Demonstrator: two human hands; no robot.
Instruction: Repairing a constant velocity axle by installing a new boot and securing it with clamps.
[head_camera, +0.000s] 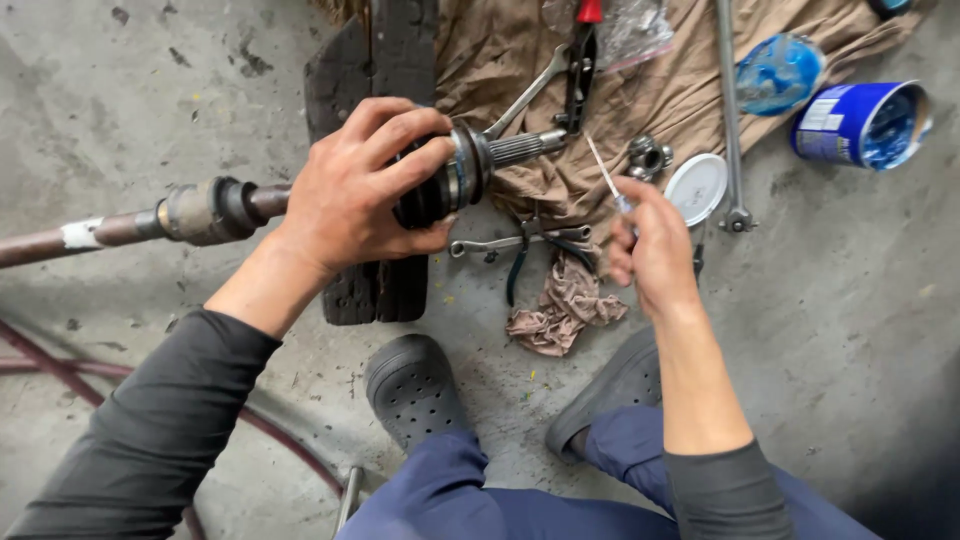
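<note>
My left hand (362, 188) grips the dark rubber boot of a drive shaft joint (470, 165) over a dark wooden block (375, 60). The rusty shaft (150, 222) runs left from the joint, and its splined stub points right. My right hand (652, 250) pinches a thin flat screwdriver (604, 172), tip slanting up-left toward the stub, a short gap apart. Pliers (530, 255) and a spanner (500, 243) lie on the floor between my hands.
A brown cloth (680, 90) at the top carries another spanner, a red-handled tool, a metal nut (650, 155) and a long steel rod (730, 110). A white lid (697, 187), a blue tin (862, 122) and a crumpled rag (562, 310) lie nearby. My grey shoes (415, 385) rest below.
</note>
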